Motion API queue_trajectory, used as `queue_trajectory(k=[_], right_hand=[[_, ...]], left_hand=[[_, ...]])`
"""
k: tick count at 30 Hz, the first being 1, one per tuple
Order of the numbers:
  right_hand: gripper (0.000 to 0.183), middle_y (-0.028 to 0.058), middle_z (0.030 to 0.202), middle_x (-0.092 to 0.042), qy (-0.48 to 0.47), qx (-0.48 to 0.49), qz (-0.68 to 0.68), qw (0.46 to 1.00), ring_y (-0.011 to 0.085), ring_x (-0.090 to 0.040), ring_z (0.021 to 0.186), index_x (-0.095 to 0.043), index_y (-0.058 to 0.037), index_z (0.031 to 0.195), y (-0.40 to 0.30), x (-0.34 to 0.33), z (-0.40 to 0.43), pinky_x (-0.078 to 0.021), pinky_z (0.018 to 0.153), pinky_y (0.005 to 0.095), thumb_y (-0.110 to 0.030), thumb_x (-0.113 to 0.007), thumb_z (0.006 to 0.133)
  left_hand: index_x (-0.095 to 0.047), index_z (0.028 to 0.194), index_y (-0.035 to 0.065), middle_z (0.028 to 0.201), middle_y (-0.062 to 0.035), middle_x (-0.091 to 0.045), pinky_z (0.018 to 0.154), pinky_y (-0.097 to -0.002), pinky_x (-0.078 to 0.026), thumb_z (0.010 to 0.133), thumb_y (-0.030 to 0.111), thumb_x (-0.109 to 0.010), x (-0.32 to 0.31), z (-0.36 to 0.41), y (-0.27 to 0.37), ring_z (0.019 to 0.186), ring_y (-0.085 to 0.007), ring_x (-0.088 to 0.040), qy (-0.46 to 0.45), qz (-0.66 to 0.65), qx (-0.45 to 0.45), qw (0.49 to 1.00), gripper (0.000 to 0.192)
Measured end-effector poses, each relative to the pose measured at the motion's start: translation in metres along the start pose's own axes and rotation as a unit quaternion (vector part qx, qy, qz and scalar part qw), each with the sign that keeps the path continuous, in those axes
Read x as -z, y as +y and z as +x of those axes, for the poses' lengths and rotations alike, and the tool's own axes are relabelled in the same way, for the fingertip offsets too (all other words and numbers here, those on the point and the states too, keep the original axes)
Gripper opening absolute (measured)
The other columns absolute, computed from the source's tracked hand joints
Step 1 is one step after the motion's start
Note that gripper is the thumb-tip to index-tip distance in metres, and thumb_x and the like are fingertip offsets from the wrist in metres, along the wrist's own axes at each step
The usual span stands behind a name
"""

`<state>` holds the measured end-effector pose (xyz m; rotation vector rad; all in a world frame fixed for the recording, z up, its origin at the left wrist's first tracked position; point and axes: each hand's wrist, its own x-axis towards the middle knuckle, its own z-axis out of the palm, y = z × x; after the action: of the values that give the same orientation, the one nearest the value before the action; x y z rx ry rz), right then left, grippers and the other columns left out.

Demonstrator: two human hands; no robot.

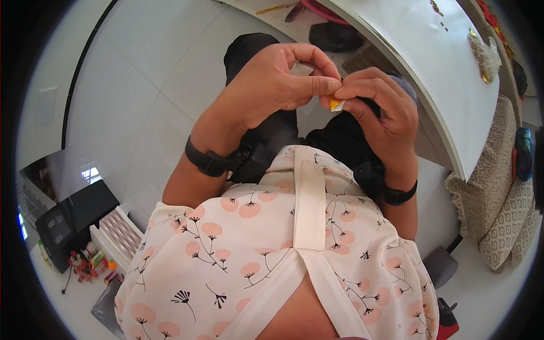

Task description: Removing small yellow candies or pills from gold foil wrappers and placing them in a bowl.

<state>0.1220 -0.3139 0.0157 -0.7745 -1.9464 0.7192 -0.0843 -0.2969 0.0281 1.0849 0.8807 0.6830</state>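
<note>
A small gold-and-white piece [337, 104], perhaps a foil wrapper, is pinched between my two hands above my lap. My left hand [280, 80] meets it with thumb and fingertips, and one of its fingers shows just behind the piece. From the other side, the thumb and forefinger of my right hand [382, 102] grip its edge. My fingertips touch one another and cover most of it, so its full shape is hidden.
To the right curves a white table [429, 55] bearing a clear plastic bag [486, 59] with brown contents and several small brown bits [444, 26]. Patterned cushions [488, 178] lie beyond it. A television [76, 221] and red flowers [80, 265] are at lower left.
</note>
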Motion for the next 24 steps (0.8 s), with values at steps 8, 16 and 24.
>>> queue_trajectory(k=[8, 16, 24], right_hand=[[0.011, 0.0081, 0.084, -0.067, 0.062, -0.045, 0.089, 0.993, 0.0163, -0.065, 0.075, -0.064, 0.0012, 0.089, 0.007, -0.008, -0.002, -0.0495, 0.065, 0.0252, 0.002, -0.072, 0.081], [0.009, 0.0058, 0.08, -0.064, 0.067, -0.105, 0.097, 0.987, 0.0143, -0.061, 0.071, -0.062, 0.0008, 0.084, 0.003, -0.009, 0.001, -0.049, 0.066, 0.0244, -0.001, -0.071, 0.084], [0.015, 0.0068, 0.078, -0.061, 0.038, -0.105, -0.005, 0.994, 0.0187, -0.06, 0.068, -0.06, -0.0002, 0.083, -0.003, -0.004, 0.005, -0.047, 0.062, 0.027, -0.004, -0.074, 0.082]], left_hand=[[-0.065, 0.095, -0.0002, 0.082, -0.0015, -0.064, 0.063, -0.018, -0.045, 0.087, 0.008, -0.074, -0.006, 0.003, -0.004, 0.072, -0.0058, -0.057, 0.061, 0.087, -0.106, 0.989, 0.015], [-0.067, 0.096, -0.0004, 0.085, -0.0011, -0.066, 0.06, -0.0164, -0.042, 0.088, 0.007, -0.073, -0.006, 0.003, -0.011, 0.071, -0.0045, -0.056, 0.076, 0.089, -0.168, 0.979, 0.013], [-0.072, 0.097, 0.0005, 0.084, 0.0003, -0.068, 0.067, -0.0182, -0.045, 0.088, 0.016, -0.074, -0.007, -0.005, -0.001, 0.075, -0.005, -0.057, 0.095, 0.159, -0.108, 0.977, 0.018]])
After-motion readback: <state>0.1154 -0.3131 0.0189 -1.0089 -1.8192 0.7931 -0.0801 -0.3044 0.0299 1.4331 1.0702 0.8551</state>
